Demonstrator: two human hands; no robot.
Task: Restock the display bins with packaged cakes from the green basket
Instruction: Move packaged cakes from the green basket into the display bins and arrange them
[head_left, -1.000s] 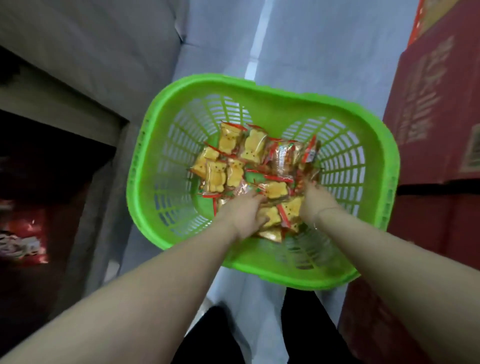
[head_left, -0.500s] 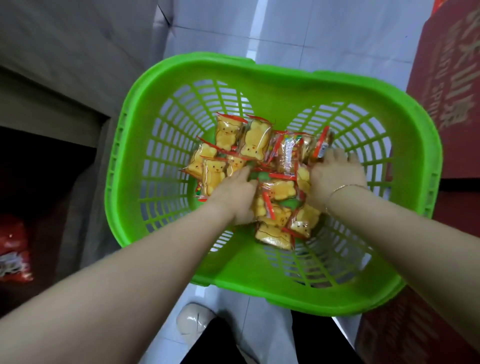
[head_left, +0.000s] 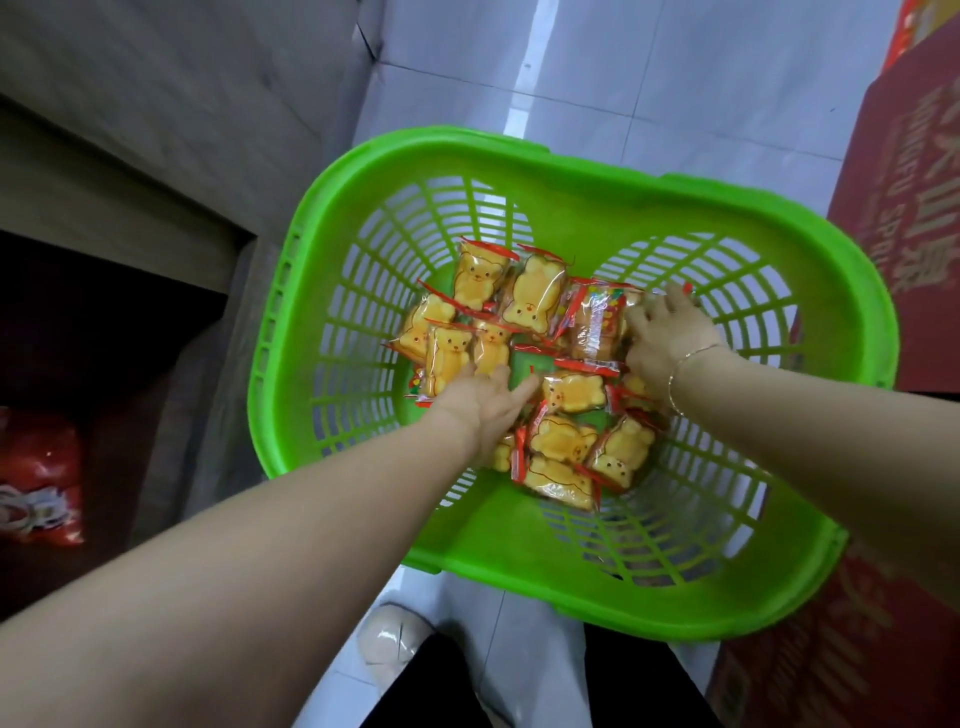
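Packaged cakes (head_left: 530, 379) heaped mid green basket (head_left: 639, 587) on floor; left hand (head_left: 488, 405) spread flat on pile, holds nothing; right hand (head_left: 665, 338) on far packs, grasp unclear; slick wrappers likely slip, spill if scooped too many

We cannot see the palm or the fingertips of the left hand (head_left: 485, 410), because it lies over the clear-wrapped yellow bear-shaped cakes (head_left: 530, 304) and hides some of them. The right hand (head_left: 662, 340) covers more packets, and its grip is unclear to us. The red cardboard boxes with gold print (head_left: 893, 218) are cut by the right edge. The red printed bag (head_left: 39, 478) in the dark shelf is blurred, and the left edge cuts it.
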